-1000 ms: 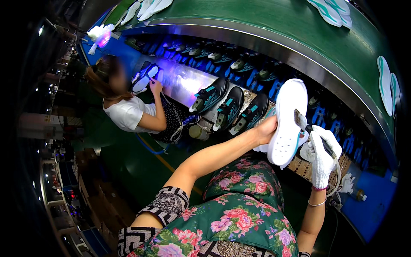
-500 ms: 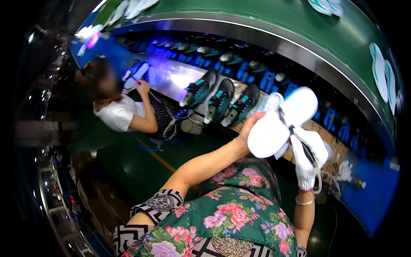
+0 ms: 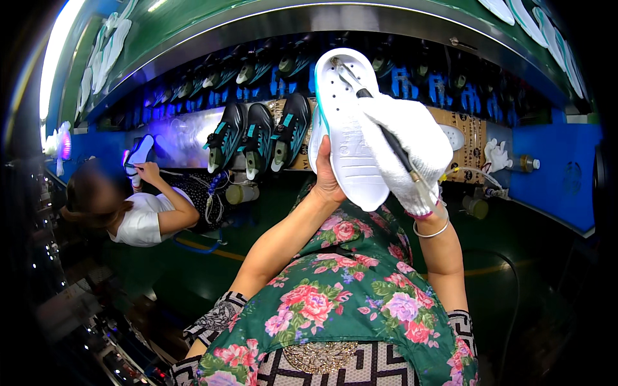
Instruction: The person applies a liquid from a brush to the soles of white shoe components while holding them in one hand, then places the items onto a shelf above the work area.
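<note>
My left hand [image 3: 328, 174] grips a white shoe sole [image 3: 351, 154] by its lower left edge, holding it tilted up above the bench. The sole has small round holes in its upper part, ridges lower down and a teal line along its left side. A white edge shows behind it; I cannot tell if that is a second sole. In a white knitted glove, my right hand [image 3: 412, 138] is closed around a brush [image 3: 394, 145] with a dark handle and a thin tube at its rear. The brush's tip lies against the sole's upper end.
Three black and teal shoe uppers [image 3: 259, 138] stand on the bench, left of the sole. Behind, a rack [image 3: 277, 80] holds several more. White soles lie on the green upper shelf [image 3: 212, 13]. Another person [image 3: 151, 212] works at the left. A crumpled white glove [image 3: 497, 156] lies at the right.
The sole now shows its holed, ridged side where smooth white faces showed before. My right hand has brought the brush up onto the sole's upper end. The view has swung round to the right.
</note>
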A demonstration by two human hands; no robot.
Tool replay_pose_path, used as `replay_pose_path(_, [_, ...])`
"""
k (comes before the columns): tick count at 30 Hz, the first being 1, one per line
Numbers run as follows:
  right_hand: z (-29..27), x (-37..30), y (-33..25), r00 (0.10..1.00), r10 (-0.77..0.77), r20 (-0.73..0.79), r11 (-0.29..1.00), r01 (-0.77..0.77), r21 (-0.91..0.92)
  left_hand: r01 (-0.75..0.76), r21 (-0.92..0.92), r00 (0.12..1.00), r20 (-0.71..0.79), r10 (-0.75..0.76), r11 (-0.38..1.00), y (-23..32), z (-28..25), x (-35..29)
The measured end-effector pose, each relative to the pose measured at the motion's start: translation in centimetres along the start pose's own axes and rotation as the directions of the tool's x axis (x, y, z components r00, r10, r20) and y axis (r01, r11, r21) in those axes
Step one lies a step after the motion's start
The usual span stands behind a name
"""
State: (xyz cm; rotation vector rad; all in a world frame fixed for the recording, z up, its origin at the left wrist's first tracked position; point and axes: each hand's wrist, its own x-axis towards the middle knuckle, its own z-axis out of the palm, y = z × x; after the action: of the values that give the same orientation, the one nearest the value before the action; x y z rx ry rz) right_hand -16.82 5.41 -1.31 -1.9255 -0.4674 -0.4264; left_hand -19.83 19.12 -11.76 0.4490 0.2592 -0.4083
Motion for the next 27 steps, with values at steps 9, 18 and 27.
replay_pose_path(9, [2.1,-1.6,-0.7,0.967,0.224,-0.12,0.923,-0.171,0.346,-0.025,-0.101,0.998,0.052,0.03,0.995,0.3,0.0,0.6])
replay_pose_path(18, [1.6,-1.8,-0.5,0.971,0.223,-0.085,0.941,-0.192,0.28,-0.088,-0.1,0.993,0.072,0.096,0.991,1.4,0.6,1.8])
replay_pose_path(27, [2.0,-3.0,0.6,0.973,0.232,0.004,0.911,-0.219,0.348,0.007,-0.246,0.98,0.193,0.042,0.969,2.7,0.2,3.7])
